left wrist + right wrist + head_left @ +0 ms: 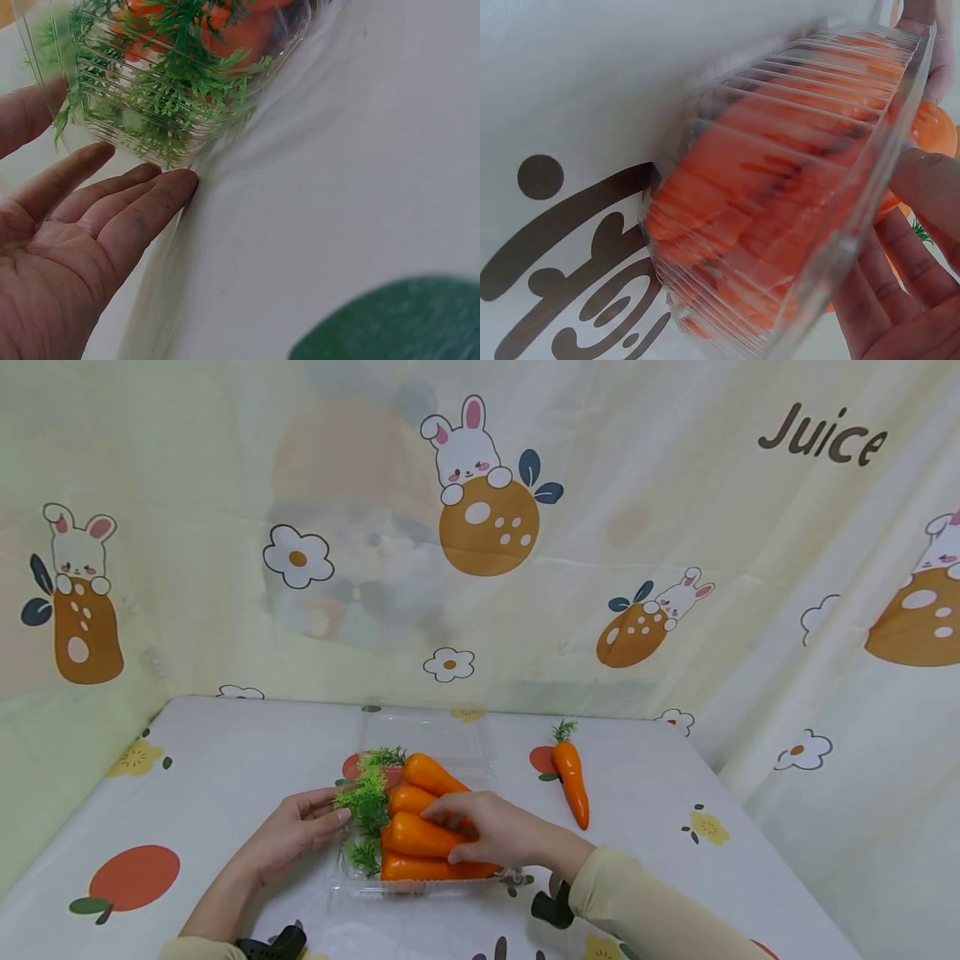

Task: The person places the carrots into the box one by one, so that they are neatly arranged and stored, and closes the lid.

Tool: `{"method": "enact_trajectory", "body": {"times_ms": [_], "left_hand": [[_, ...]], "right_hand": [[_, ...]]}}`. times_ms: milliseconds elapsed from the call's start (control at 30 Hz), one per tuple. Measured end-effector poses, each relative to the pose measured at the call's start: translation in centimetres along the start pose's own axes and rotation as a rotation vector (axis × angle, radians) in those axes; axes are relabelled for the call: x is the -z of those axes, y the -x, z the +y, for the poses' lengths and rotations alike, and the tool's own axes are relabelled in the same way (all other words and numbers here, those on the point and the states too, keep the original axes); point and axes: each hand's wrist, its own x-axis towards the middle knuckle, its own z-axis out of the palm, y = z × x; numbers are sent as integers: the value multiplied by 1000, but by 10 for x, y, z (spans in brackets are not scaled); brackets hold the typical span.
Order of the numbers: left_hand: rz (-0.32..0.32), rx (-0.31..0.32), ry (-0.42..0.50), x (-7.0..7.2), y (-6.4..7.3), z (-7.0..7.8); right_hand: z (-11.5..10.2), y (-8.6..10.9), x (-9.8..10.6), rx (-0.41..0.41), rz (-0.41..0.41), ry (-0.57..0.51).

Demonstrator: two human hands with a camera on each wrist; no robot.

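Note:
Several orange toy carrots (408, 833) lie side by side in a clear plastic box (352, 887), their green leafy tops (369, 800) at its left end. My right hand (501, 832) reaches over the box from the right, thumb and fingers curved round one carrot's narrower end. In the right wrist view, the ribbed wall of the box (780, 135) stands before that hand, and part of its grip is hidden. At the left end, my left hand (288, 837) touches the box beside the leaves, its fingers (146, 214) fairly straight.
The box's clear lid (427, 733) lies folded back behind it. A single carrot (572, 785) rests on the table to the right. The tablecloth (225, 752) is white with printed fruit and flowers. A patterned curtain (360, 635) hangs behind the table.

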Motion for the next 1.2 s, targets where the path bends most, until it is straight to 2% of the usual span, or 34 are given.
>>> {"method": "enact_trajectory", "body": {"times_ms": [467,967,1200], "left_hand": [[11,9,-6,-1,0,0],[9,11,-5,0,0,-1],[7,10,8,-1,-1,0]], "right_hand": [[-1,1,-1,21,21,102],[4,14,9,-47,62,51],[11,25,18,2,125,-9]]}}
